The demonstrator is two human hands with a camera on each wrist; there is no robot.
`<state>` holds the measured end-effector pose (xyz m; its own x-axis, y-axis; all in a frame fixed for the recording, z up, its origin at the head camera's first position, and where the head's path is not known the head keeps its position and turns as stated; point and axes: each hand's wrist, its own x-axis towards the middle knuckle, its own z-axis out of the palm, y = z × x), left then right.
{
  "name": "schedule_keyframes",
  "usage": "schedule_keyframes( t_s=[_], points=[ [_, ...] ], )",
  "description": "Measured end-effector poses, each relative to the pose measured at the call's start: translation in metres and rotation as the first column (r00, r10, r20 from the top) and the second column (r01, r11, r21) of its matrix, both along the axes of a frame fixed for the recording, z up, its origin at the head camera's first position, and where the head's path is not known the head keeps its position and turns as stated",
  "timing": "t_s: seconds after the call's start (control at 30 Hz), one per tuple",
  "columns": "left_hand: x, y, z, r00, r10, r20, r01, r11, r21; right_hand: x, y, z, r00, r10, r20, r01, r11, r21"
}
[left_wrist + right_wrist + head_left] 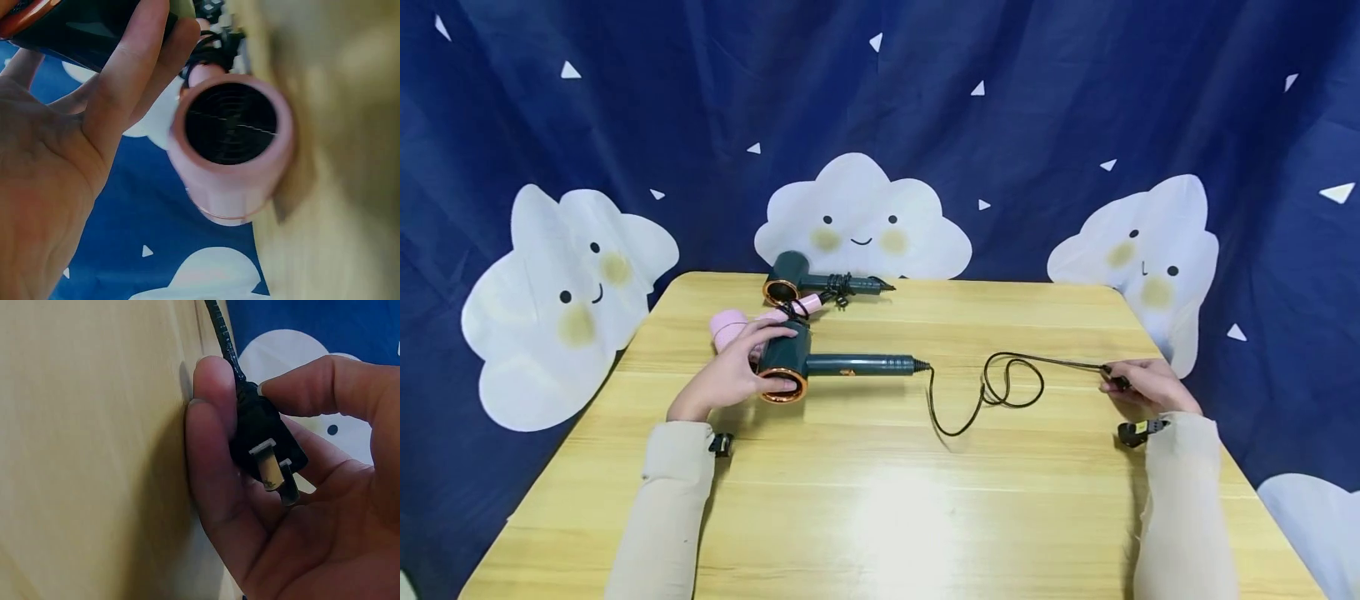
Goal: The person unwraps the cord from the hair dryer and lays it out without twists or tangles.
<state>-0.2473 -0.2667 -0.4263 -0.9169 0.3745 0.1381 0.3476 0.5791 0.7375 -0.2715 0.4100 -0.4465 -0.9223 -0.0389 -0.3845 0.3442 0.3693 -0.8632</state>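
Observation:
A dark green hair dryer [859, 365] with a copper-coloured ring lies across the left middle of the table, handle pointing right. My left hand [730, 373] grips its barrel, thumb by the ring and fingers over the far side. From the handle's end a black cord [955, 433] runs right in loose loops. At its far end my right hand [1150, 385] pinches the two-pronged plug [265, 434] between thumb and fingers, prongs facing the wrist camera. Just behind the left hand lies a pink hair dryer [231, 169], partly hidden by that hand in the head view.
A second dark green hair dryer [788, 271], its cord wrapped round the handle, lies at the table's back edge. The light wooden table [1000, 517] ends at a blue curtain [1037, 125] printed with white clouds.

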Motion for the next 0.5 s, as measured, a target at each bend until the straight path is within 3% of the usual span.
schedule_keyframes(
  t_s=[0.27,0.5],
  points=[
    [0.018,-0.01,-0.019,0.999,0.017,0.046,-0.015,0.999,-0.05,-0.001,-0.004,0.005,0.999,0.047,-0.013,-0.045,0.991,0.129],
    [0.023,-0.032,-0.024,0.995,0.059,0.082,-0.052,0.995,-0.08,-0.004,-0.01,0.007,0.989,0.118,-0.088,-0.086,0.949,0.305]
  ],
)
